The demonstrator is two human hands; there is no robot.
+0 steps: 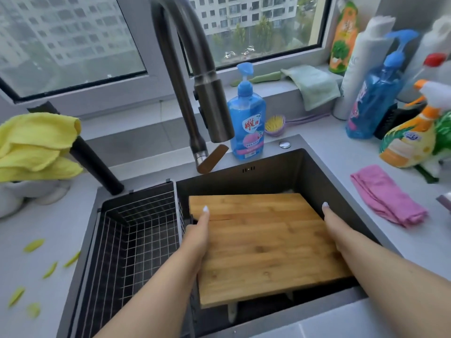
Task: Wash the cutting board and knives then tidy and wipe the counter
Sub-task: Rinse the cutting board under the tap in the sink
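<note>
The left hand [196,236] and right hand [335,231] clasped the cutting board [266,242] by its two long side edges, thumbs along the top face and fingers hidden beneath. The board lay tilted inside the sink [317,167], in the right-hand part, beside the wire basket [136,230] (at the left end). Rigid bamboo, likely weighty and slippery once wet; opposite edges seemed the safest hold. A faucet [214,111] stood at the back rim.

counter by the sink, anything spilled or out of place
Yes: yellow-green scraps lie scattered on the counter left of the sink, like peelings left from cutting. A pink cloth lies crumpled on the right side. No liquid spill shows.
</note>
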